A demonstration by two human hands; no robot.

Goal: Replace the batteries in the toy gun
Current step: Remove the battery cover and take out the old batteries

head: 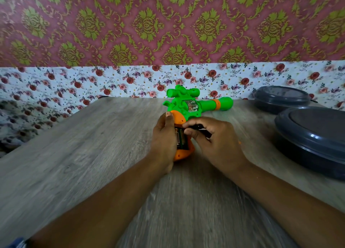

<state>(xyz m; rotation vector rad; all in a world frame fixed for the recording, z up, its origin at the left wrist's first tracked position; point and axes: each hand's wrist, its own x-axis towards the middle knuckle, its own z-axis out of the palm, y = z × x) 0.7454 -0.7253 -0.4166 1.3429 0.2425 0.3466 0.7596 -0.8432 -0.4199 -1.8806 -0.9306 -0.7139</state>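
Observation:
A green and orange toy gun [188,105] lies on the wooden table [93,154], barrel pointing right. Its orange handle points toward me with the battery compartment [182,138] open and a battery showing inside. My left hand [164,139] grips the left side of the handle, thumb up on the orange part. My right hand [211,141] holds a black battery [200,130] between its fingers, at the right edge of the open compartment.
Two dark grey lidded containers stand at the right: a large one [313,141] near the table's right edge and a smaller one [280,98] behind it. A floral-papered wall runs along the table's far edge.

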